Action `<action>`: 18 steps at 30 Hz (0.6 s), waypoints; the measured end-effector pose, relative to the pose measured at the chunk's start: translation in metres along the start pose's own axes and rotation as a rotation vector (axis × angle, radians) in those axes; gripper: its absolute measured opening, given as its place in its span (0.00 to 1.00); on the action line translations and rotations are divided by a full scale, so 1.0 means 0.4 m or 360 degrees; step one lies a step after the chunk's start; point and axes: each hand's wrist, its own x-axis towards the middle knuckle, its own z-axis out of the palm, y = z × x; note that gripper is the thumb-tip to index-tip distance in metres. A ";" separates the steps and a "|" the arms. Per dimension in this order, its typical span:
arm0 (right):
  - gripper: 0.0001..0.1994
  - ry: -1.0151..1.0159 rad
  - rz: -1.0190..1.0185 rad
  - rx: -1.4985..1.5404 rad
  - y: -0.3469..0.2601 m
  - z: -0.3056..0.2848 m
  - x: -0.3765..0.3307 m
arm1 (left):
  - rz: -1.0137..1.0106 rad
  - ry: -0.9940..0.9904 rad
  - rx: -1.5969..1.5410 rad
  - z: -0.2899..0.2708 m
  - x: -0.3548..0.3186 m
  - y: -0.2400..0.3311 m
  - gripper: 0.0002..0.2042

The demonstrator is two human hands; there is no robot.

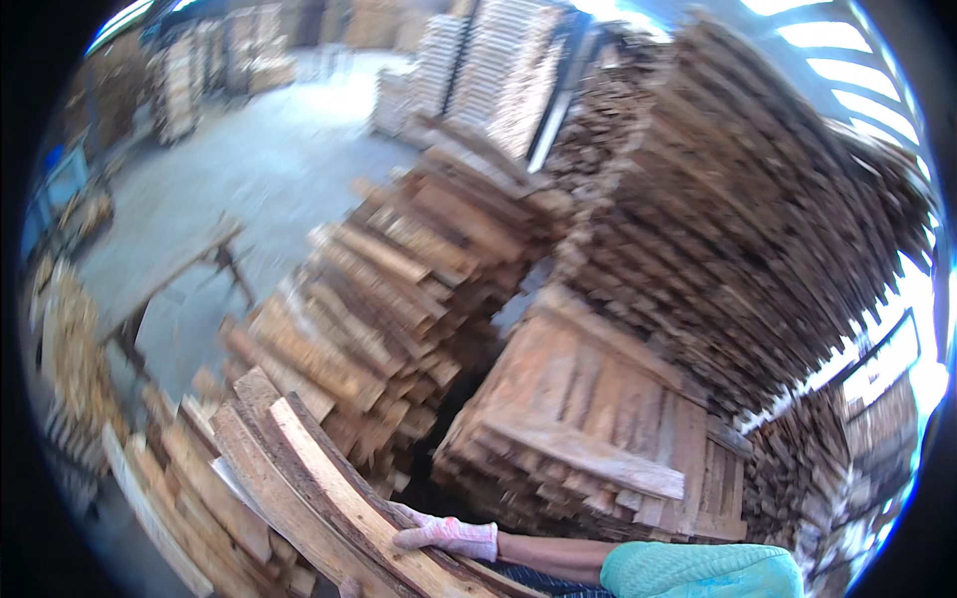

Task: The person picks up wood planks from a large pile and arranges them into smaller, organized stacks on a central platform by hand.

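Several long, rough-sawn wooden boards [329,478], some with bark edges, slant up and away from the lower edge of the view. My right hand [449,536], in a pale pinkish work glove, is closed over the right side of these boards, with its arm in a green sleeve coming from the lower right. A small pinkish bit at the bottom edge looks like a fingertip of my left hand [349,588]; the rest of that hand is out of sight.
Loose planks [189,488] lie at the lower left. Ahead is a long pile of boards [349,309]; a lower stack [578,448] with crosspieces stands to the right. A tall, leaning board stack [738,209] rises behind it. A metal-legged stand [189,274] is on the grey floor [289,159].
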 end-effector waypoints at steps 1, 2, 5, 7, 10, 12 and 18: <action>0.56 0.0145 -0.0072 -0.0017 -0.039 -0.019 -0.067 | 0.0268 -0.0121 0.0211 0.128 -0.045 0.035 0.25; 0.56 0.0252 -0.0138 -0.0031 -0.072 -0.030 -0.125 | 0.0299 -0.0345 0.0245 0.187 -0.033 0.042 0.24; 0.55 0.0692 -0.0419 0.0005 -0.075 -0.128 -0.292 | 0.0379 -0.0892 0.0314 0.353 0.010 0.007 0.22; 0.54 0.1073 -0.0536 0.0232 -0.079 -0.175 -0.489 | -0.0037 -0.1159 0.0538 0.577 -0.065 -0.028 0.28; 0.48 0.1283 -0.0804 0.0547 -0.153 -0.201 -0.641 | 0.0366 -0.1484 0.0885 0.787 0.088 -0.109 0.44; 0.46 0.1541 -0.0964 0.0413 -0.167 -0.258 -0.755 | 0.0440 -0.1434 0.1298 1.008 -0.117 -0.116 0.46; 0.39 0.2185 -0.1058 0.0451 0.017 -0.411 -1.138 | 0.1652 -0.0716 0.3124 1.345 -0.242 -0.521 0.44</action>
